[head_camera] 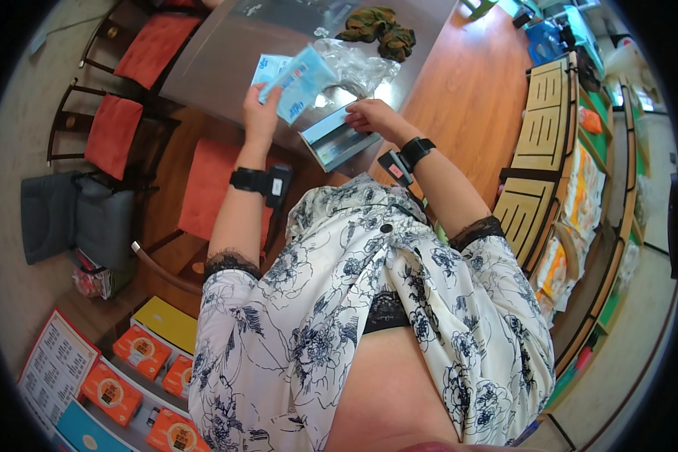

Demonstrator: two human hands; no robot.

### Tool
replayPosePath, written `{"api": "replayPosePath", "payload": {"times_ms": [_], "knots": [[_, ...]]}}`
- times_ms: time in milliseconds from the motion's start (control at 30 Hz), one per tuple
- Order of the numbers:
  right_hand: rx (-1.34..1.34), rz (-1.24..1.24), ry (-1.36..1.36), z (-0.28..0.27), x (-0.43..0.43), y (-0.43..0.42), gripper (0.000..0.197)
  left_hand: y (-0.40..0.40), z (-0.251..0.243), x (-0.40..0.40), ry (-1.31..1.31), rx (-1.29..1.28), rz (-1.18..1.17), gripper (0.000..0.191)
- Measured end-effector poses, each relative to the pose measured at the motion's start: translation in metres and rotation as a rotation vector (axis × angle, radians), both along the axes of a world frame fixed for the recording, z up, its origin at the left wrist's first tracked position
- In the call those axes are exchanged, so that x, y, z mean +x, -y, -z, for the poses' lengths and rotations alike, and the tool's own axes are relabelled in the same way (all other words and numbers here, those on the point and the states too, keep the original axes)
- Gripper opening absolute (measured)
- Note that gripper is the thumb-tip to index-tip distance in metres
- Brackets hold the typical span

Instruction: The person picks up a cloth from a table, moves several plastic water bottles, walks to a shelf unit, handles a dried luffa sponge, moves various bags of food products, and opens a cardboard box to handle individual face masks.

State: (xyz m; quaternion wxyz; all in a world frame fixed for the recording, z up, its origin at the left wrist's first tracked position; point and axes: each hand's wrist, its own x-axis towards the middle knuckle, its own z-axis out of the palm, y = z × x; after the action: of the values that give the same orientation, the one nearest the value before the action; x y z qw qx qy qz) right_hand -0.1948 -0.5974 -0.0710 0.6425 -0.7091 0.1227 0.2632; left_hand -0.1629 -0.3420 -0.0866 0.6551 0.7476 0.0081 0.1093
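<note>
My left hand (264, 107) holds a light-blue printed plastic packet (302, 85) above the dark table. Another light-blue packet or carton (268, 69) shows partly behind it. With fingers curled, my right hand (370, 117) is at the far edge of an open-topped rectangular box (339, 141) near the table's close edge; whether it grips the box wall cannot be told. Crumpled clear plastic wrapping (359, 65) lies just beyond the box. Past the wrapping rests a bunched green and brown cloth item (381, 31).
The glossy table (214, 62) stands before me. Chairs with red cushions (113, 133) and a grey folding seat (76, 217) are at the left. Orange boxes (141, 350) fill a shelf at lower left. Wooden shelving (542, 113) with packages runs along the right.
</note>
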Motion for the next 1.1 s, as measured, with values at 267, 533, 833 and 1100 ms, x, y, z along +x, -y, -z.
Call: {"api": "replayPosePath", "payload": {"times_ms": [267, 533, 833, 1100], "knots": [[-0.706, -0.535, 0.24, -0.001, -0.016, -0.024, 0.03, 0.017, 0.023, -0.031, 0.089, 0.664, 0.298, 0.028], [-0.996, -0.64, 0.303, 0.031, 0.009, -0.022, 0.026, 0.055, 0.036, -0.073, 0.124, 0.968, 0.296, 0.039], [-0.954, -0.643, 0.04, 0.024, 0.024, -0.009, 0.039, 0.041, 0.046, -0.037, -0.2, 0.46, 0.456, 0.051], [-0.895, -0.557, 0.293, 0.034, 0.017, 0.024, 0.051, 0.045, 0.064, -0.036, -0.273, 0.087, 0.554, 0.053]]}}
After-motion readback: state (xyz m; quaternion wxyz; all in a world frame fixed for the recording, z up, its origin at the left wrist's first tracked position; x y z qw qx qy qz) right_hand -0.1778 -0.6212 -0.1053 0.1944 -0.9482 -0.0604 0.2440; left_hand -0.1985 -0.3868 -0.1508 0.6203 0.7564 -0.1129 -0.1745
